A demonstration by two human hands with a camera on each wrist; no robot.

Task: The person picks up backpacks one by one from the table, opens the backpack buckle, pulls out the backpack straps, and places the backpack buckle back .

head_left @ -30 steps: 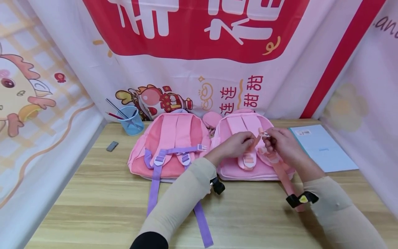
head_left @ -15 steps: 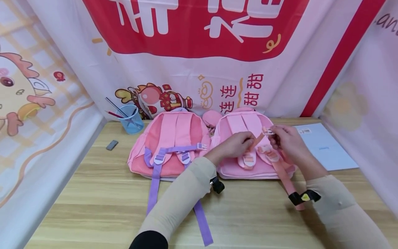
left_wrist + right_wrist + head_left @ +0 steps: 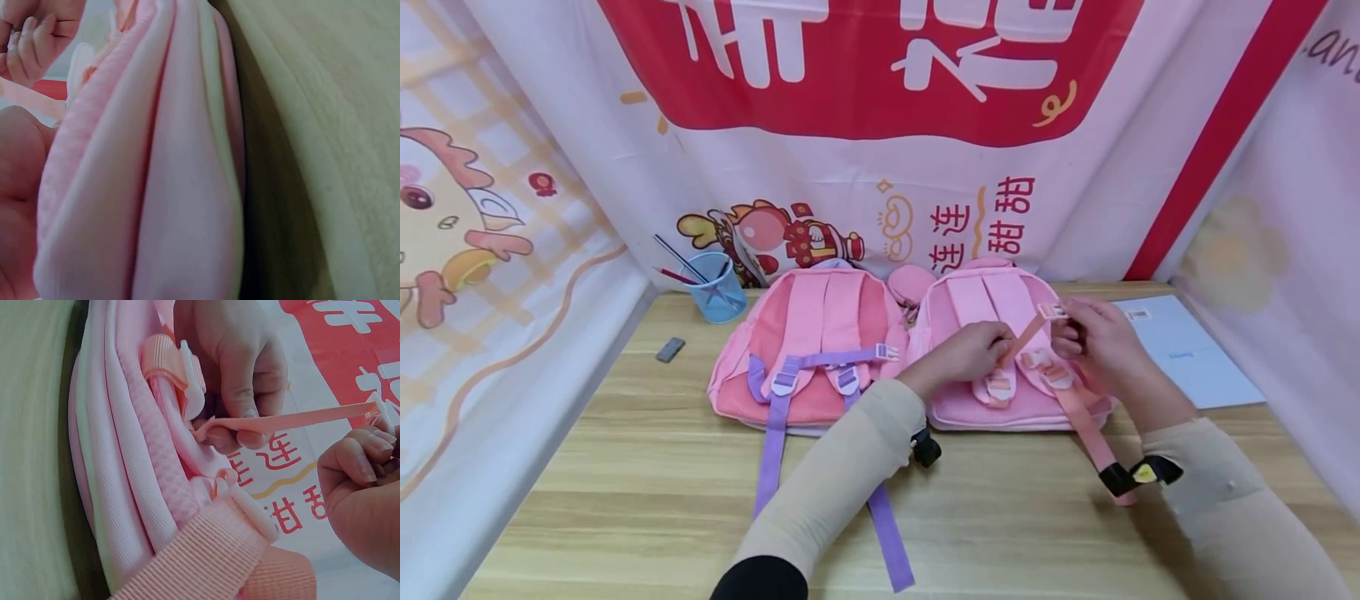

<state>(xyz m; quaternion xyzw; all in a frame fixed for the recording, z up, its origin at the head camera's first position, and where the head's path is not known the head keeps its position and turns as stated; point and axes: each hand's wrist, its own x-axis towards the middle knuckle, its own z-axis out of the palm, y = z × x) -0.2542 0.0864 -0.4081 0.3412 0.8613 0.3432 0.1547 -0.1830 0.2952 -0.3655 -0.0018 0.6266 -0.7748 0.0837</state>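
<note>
The right-hand pink backpack (image 3: 951,410) lies on the table with its shoulder straps facing up. My left hand (image 3: 967,352) pinches a peach webbing strap (image 3: 306,419) between thumb and fingers, low over the backpack's left shoulder strap. At the strap's other end, my right hand (image 3: 1101,337) grips a white plastic buckle (image 3: 1052,312). Between the two hands the webbing runs taut, rising to the right. Another peach strap (image 3: 1086,423) hangs from the right shoulder strap onto the table, passing a white adjuster (image 3: 253,512). In the left wrist view, the backpack's side (image 3: 181,187) hides most of the work.
A second pink backpack (image 3: 842,312) with purple straps (image 3: 891,542) lies to the left. Behind it stand a blue pen cup (image 3: 718,300) and a grey eraser-like block (image 3: 670,349). A light-blue folder (image 3: 1195,358) lies at the right. A printed curtain (image 3: 850,183) closes off the back.
My right hand has moved right and slightly up with the buckle, so more of the peach strap shows between the hands. The left hand has stayed nearly in place.
</note>
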